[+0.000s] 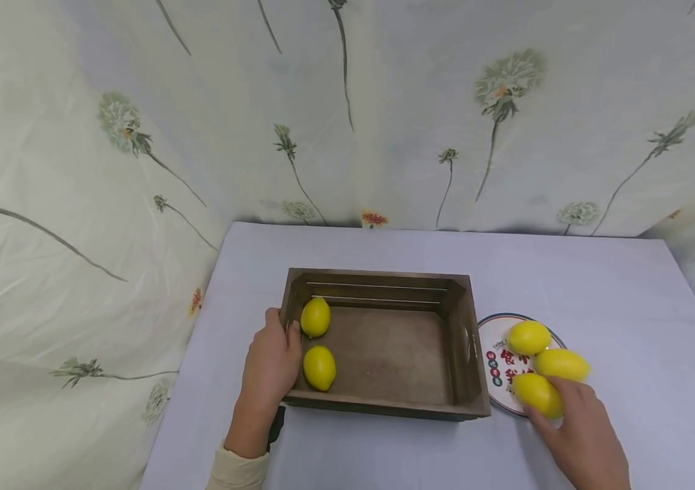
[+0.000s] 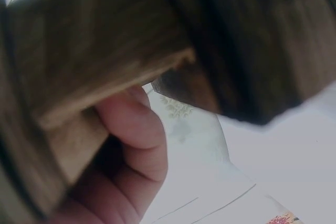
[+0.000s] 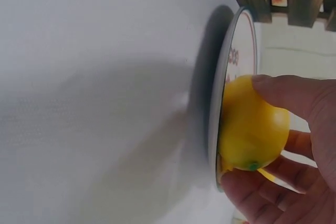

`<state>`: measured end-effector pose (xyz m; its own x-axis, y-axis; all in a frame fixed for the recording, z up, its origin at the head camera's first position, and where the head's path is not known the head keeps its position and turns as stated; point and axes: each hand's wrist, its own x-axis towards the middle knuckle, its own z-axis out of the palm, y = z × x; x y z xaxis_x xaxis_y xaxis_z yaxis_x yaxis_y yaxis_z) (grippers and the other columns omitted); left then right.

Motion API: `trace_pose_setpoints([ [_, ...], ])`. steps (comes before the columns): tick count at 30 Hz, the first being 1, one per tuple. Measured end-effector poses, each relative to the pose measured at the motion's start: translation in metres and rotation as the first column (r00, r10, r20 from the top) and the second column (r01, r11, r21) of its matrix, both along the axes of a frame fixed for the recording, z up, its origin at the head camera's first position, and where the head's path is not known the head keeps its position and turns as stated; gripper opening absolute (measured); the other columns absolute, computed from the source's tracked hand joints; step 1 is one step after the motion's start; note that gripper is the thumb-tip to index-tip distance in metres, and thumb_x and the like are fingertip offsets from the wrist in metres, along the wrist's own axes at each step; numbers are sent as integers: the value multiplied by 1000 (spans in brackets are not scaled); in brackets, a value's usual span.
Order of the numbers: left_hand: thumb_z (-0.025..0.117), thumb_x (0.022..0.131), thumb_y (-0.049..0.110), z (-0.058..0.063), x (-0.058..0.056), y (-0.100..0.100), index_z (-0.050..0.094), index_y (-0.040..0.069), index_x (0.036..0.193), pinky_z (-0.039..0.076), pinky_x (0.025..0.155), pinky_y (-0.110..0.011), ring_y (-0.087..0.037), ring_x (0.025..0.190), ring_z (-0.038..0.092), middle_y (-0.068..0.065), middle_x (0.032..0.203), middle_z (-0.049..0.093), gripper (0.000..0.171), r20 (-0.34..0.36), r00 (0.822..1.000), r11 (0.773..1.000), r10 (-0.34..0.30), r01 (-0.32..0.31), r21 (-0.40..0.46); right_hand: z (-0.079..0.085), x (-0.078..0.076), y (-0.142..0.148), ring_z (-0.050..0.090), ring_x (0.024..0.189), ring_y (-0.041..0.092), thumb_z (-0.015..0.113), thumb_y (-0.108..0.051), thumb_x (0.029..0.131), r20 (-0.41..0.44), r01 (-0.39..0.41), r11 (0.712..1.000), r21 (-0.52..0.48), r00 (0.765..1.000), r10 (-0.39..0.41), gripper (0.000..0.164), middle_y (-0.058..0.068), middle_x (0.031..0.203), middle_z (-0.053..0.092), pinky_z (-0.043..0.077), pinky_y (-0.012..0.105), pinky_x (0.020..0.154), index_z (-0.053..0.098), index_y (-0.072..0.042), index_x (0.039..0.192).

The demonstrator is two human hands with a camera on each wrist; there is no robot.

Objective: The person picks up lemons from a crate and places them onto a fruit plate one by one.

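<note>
A brown wooden crate point(image 1: 384, 354) stands mid-table, with two yellow lemons, one behind point(image 1: 316, 317) and one in front point(image 1: 319, 368), along its left side. My left hand point(image 1: 270, 364) grips the crate's left wall; in the left wrist view its curled fingers point(image 2: 139, 124) show by the wooden slat point(image 2: 105, 40). Right of the crate, a white plate point(image 1: 494, 340) with red lettering carries three lemons. Around the nearest lemon point(image 3: 252, 129) my right hand point(image 1: 589, 429) has its thumb and fingers, the lemon still at the plate. The other lemons point(image 1: 529, 337) point(image 1: 561, 365) lie just behind it.
A pale cloth covers the table point(image 1: 384, 452). Behind and to the left rises a light curtain point(image 1: 408, 116) printed with dandelions. The plate's left edge lies close against the crate's right wall.
</note>
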<state>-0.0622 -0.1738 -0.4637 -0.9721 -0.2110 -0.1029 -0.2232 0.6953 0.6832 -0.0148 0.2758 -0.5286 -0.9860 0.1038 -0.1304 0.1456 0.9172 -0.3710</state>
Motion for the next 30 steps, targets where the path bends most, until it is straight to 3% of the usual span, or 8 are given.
trace_pose_setpoints([
  [10, 55, 108, 20, 0, -1, 0, 47, -8, 134, 58, 55, -37, -28, 68, 69, -29, 107, 70, 38, 0, 1000, 999, -2, 2, -32, 23, -6, 8, 48, 109, 53, 88, -31, 85, -25, 24, 998, 51, 999, -23, 75, 39, 130, 45, 47, 71, 91, 51, 13, 133],
  [15, 54, 109, 20, 0, -1, 0, 47, -9, 134, 58, 54, -37, -28, 68, 69, -30, 106, 70, 39, 3, 1000, 999, -4, 4, -33, 46, -19, 9, 52, 103, 48, 83, -35, 90, -42, -39, 998, 52, 998, 41, 72, 37, 131, 47, 51, 67, 84, 52, 10, 136],
  [20, 54, 109, 20, 0, -1, 0, 48, -8, 132, 57, 53, -36, -27, 66, 68, -29, 104, 70, 37, 0, 1000, 999, -2, 2, -39, 69, -32, 3, 61, 100, 48, 81, -40, 92, -93, -145, 989, -7, 985, 144, 70, 32, 136, 49, 56, 65, 77, 54, 3, 140],
  [24, 54, 109, 19, 0, -1, 0, 48, -8, 132, 57, 53, -36, -27, 66, 68, -29, 104, 70, 37, 1, 1000, 999, 2, -2, -37, 88, -46, -10, 62, 107, 49, 81, -41, 91, -157, -279, 959, -43, 950, 270, 72, 27, 143, 48, 55, 68, 79, 52, -4, 145],
  [30, 54, 109, 18, -1, -1, 2, 47, -9, 133, 58, 55, -39, -29, 68, 70, -30, 104, 70, 37, -5, 1000, 999, 1, -2, -41, 122, -70, -38, 54, 126, 41, 85, -36, 88, -233, -482, 876, -5, 852, 468, 75, 19, 148, 52, 50, 68, 92, 51, -10, 149],
])
